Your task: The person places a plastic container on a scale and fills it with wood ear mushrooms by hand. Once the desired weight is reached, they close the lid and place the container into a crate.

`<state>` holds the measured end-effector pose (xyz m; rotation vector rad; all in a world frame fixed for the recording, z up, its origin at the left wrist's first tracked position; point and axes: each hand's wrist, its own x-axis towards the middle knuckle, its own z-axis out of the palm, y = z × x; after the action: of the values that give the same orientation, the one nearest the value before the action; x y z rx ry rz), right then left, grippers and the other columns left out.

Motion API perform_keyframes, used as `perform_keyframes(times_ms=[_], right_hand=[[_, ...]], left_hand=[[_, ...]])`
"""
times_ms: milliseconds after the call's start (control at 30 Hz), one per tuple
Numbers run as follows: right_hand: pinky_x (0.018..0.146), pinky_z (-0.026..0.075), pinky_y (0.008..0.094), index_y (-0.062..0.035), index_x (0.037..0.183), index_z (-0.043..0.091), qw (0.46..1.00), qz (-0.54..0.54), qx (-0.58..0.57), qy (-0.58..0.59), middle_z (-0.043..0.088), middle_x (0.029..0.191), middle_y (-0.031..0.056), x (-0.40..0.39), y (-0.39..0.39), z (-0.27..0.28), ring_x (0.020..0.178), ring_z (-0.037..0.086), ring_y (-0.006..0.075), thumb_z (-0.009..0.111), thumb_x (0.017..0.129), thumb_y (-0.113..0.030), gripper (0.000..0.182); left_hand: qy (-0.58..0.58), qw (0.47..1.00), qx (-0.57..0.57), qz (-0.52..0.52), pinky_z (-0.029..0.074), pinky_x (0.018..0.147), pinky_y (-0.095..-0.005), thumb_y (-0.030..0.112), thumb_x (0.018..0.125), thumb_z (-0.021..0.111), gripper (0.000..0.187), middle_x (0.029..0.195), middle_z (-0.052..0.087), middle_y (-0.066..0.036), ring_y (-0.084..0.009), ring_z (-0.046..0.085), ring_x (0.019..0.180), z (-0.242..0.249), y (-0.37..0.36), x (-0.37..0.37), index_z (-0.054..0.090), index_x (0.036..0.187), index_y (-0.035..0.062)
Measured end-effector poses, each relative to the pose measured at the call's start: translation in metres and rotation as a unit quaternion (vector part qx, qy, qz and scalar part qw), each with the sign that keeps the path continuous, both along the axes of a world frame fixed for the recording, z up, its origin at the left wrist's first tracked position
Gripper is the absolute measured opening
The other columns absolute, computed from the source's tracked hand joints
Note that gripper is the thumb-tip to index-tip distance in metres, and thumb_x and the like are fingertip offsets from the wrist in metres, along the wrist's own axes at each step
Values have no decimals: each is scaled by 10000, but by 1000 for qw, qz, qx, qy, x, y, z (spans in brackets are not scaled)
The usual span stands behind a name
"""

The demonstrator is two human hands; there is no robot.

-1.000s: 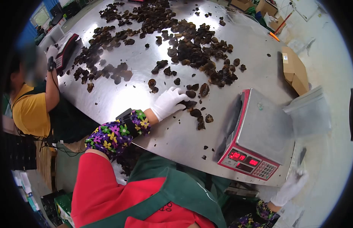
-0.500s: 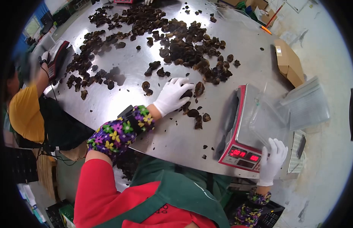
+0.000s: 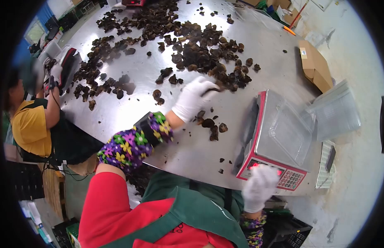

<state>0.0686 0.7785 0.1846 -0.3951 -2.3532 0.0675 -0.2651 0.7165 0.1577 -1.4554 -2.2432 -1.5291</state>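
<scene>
My left hand (image 3: 196,98), in a white glove, is over the metal table (image 3: 167,144) at the lower edge of a large spread of dark brown, mushroom-like pieces (image 3: 200,51). Its fingers are curled round a dark piece that is mostly hidden. A few loose pieces (image 3: 214,128) lie just below it. My right hand (image 3: 260,188), also gloved and blurred, hangs in front of the display of the red and silver scale (image 3: 262,120). Its fingers look bent, and whether they hold anything is unclear. A clear plastic tray (image 3: 285,132) rests on the scale.
Nested clear containers (image 3: 336,111) stand right of the scale, near an opened cardboard box (image 3: 313,66). At the left, a person in a yellow top (image 3: 33,128) works beside another scale (image 3: 68,68). An orange-handled tool (image 3: 289,30) lies at the far right edge.
My left hand has shifted slightly up and right, with a piece in its fingers. My right hand has moved left across the scale's front, uncovering the keypad. The co-worker's arm has moved.
</scene>
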Motion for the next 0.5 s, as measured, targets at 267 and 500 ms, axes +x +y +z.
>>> perform_keyframes(times_ms=[267,500], right_hand=[[1157,231,593,-65,1184,620,979,-199,-15,-26,620,1149,68,5,61,-6,1120,559,313,608,902,-72,282],[1175,184,566,-76,1119,644,986,-158,-47,-12,640,1102,45,4,57,-4,1058,585,273,586,897,-1,242]], left_hand=[[27,971,210,-115,549,705,-373,165,809,727,190,955,583,-81,-282,628,863,83,89,169,649,976,117],[114,968,-97,-201,537,765,-423,262,758,766,328,1048,594,-102,-327,611,980,71,132,169,665,1032,114]])
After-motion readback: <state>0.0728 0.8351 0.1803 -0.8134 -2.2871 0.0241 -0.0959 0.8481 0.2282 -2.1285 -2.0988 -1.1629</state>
